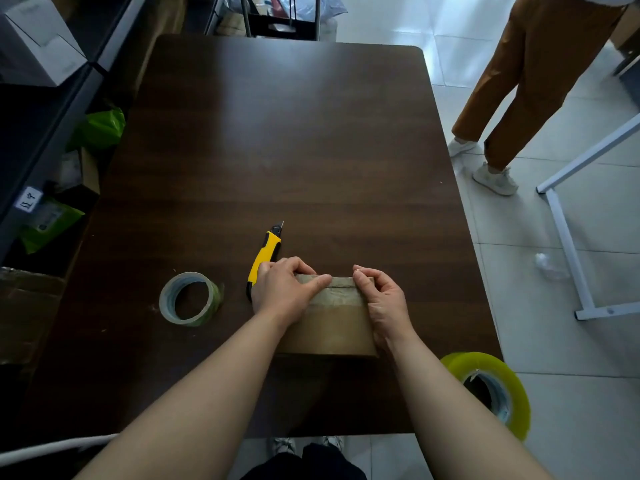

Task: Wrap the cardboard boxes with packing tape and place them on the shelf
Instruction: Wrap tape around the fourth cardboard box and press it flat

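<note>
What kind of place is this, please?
Probably a small packing or stock room: a brown cardboard box is being taped on a dark wooden table, a roll of clear packing tape lies nearby, and a dark metal shelf at the left holds white cartons.

The left hand and right hand cover the far corners of the brown cardboard box, and the left hand also hides part of the handle of the yellow-and-black utility knife. The handwritten white label is too small to read. The person in tan trousers is cut off by the top edge, and the crumpled white item is too blurred to identify.
</note>
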Demonstrator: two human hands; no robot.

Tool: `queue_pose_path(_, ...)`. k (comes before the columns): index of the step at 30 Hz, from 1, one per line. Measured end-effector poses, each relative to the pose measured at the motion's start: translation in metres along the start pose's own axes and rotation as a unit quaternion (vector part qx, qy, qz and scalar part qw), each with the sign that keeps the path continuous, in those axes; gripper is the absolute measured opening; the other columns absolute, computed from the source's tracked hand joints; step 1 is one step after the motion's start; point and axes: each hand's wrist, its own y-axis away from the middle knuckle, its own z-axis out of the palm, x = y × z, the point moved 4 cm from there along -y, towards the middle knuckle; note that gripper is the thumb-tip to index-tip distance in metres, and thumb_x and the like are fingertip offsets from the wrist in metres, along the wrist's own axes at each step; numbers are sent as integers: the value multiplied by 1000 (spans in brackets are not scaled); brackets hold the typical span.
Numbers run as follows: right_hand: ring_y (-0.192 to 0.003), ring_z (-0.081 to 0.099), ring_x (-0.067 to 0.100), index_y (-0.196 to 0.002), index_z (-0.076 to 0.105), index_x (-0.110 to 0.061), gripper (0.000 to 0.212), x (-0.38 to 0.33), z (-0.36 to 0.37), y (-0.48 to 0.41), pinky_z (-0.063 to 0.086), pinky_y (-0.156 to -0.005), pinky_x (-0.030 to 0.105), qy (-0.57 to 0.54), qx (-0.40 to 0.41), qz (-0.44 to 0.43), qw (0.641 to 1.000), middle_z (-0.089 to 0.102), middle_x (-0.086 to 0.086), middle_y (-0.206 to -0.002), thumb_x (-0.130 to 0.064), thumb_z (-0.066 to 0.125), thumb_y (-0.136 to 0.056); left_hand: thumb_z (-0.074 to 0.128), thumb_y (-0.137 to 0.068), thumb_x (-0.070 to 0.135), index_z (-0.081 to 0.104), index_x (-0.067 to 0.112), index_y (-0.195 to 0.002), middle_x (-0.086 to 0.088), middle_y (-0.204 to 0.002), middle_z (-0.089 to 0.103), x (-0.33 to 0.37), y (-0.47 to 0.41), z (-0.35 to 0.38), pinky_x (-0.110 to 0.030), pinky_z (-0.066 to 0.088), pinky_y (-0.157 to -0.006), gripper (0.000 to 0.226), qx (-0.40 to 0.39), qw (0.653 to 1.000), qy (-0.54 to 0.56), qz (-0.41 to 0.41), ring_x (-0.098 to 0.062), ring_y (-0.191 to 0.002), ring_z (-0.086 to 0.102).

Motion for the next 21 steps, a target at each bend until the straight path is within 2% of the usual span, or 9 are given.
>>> queue_pose_path(2, -109, 66, 25, -94, 74, -17, 12, 0, 0, 1, 55, -93, 45, -7, 0, -5, 1000, 70, 5, -117, -22, 76, -84, 67, -68, 72, 58, 39, -73, 26, -81, 46, 1, -1, 1, -31, 32, -72, 35, -11, 1000, -12, 3, -8, -102, 40)
queue_pose_path(4, -105, 67, 22, -91, 74, -18, 12, -2, 1, 2, 58, -86, 40, -4, 0, -12, 1000, 70, 3, -115, -20, 79, -81, 61, -68, 76, 58, 39, -75, 24, -87, 51, 3, -1, 2, -32, 32, -74, 38, -14, 999, -35, 0, -10, -108, 41)
queue_pose_path(6, -97, 70, 15, -84, 74, -21, 12, -4, 4, 4, 58, -73, 30, 7, -1, -25, 1000, 71, -2, -112, -17, 82, -76, 57, -62, 83, 59, 38, -76, 22, -91, 53, 4, 0, 2, -33, 34, -75, 47, -8, 998, -53, -15, -11, -107, 41)
queue_pose_path(9, -96, 70, 14, -80, 74, -25, 13, -6, 4, 3, 57, -71, 27, 22, -9, -31, 999, 71, -5, -110, -16, 83, -75, 60, -58, 84, 62, 38, -80, 19, -93, 56, 5, 0, 1, -34, 39, -76, 51, -9, 998, -59, -21, -12, -110, 41)
queue_pose_path(11, -96, 71, 17, -87, 75, -25, 14, -6, 1, 4, 58, -71, 30, 11, -26, -13, 1000, 71, -1, -112, -15, 81, -78, 64, -61, 80, 63, 37, -85, 19, -97, 57, 5, 0, 1, -34, 39, -75, 48, -20, 998, -51, -13, -12, -112, 40)
queue_pose_path(15, -98, 71, 29, -114, 71, -19, 27, -2, -4, 9, 58, -74, 39, -70, -71, 46, 994, 72, 12, -110, -14, 71, -87, 69, -70, 67, 62, 38, -84, 24, -91, 51, 3, 0, -2, -34, 36, -77, 33, -43, 999, -9, 0, -11, -114, 38)
queue_pose_path(21, -93, 72, 26, -120, 67, -11, 26, -2, -5, 11, 59, -73, 37, -125, -66, 50, 989, 73, 13, -105, -11, 56, -96, 69, -76, 59, 64, 36, -83, 26, -90, 50, -3, -4, 0, -34, 37, -80, 24, -50, 999, 21, 5, -9, -114, 35)
